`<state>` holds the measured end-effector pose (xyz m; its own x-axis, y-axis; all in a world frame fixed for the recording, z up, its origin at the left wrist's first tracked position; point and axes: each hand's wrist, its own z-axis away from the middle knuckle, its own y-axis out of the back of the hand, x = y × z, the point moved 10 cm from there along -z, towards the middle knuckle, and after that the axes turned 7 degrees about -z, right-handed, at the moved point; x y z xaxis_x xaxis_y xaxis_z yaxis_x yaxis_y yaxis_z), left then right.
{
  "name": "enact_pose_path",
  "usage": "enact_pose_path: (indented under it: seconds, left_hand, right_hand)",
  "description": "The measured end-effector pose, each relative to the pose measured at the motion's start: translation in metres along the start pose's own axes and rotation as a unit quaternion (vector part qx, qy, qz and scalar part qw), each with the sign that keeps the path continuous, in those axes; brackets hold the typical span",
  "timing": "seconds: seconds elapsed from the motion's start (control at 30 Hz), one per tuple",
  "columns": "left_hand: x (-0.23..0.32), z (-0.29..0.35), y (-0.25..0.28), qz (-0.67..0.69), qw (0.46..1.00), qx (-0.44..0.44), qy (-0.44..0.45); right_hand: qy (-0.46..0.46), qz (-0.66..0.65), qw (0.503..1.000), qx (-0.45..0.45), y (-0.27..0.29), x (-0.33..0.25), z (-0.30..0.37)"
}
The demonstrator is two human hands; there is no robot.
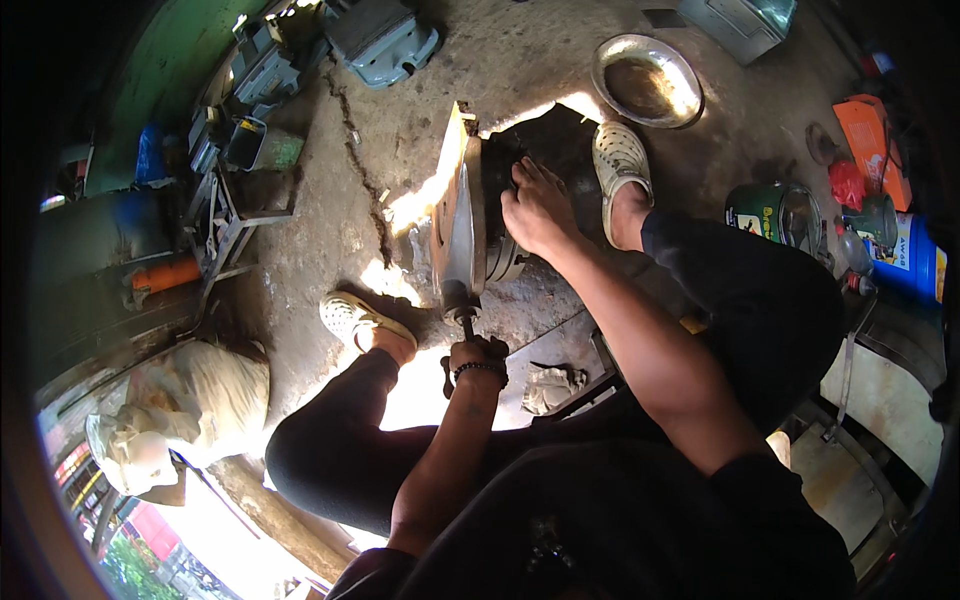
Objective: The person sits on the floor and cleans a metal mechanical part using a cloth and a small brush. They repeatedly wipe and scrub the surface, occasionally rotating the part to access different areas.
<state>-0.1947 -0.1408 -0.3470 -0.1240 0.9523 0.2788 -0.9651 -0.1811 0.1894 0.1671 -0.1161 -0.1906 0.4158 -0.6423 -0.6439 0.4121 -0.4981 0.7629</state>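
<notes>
Between my feet stands a large metal machine part [458, 225], with a flat, pale plate-like side and a dark, rounded body behind it. My right hand [540, 208] lies on that dark body, fingers stretched out over it. Lower down, my left hand [476, 358] is closed round a dark-handled tool [490, 345]. A short shaft [467, 325] runs from the tool up to a round fitting at the part's near end. The tool's exact kind is hidden by the hand and shade. Around my left wrist is a beaded bracelet [480, 369].
A round metal basin [648, 82] sits at the far right, and a grey metal housing [382, 40] at the far left. Metal frames [225, 225] line the left wall. Tubs and a blue container [910, 255] stand right. A cloth [553, 388] lies near my seat.
</notes>
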Motion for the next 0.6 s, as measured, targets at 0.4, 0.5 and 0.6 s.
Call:
enact_pose_path:
  seconds: [0.4, 0.5, 0.6]
  left_hand:
    - [0.0, 0.014, -0.014, 0.013, 0.998, -0.056, 0.021]
    - [0.003, 0.02, -0.013, 0.041, 0.998, -0.044, 0.031]
    - [0.005, 0.028, -0.019, 0.011, 0.998, -0.05, 0.025]
  right_hand:
    - [-0.02, 0.007, 0.995, -0.095, -0.005, -0.006, -0.007]
    - [0.02, -0.017, 0.997, -0.072, -0.008, -0.022, 0.014]
    - [0.066, -0.011, 0.995, -0.075, -0.001, -0.014, -0.002]
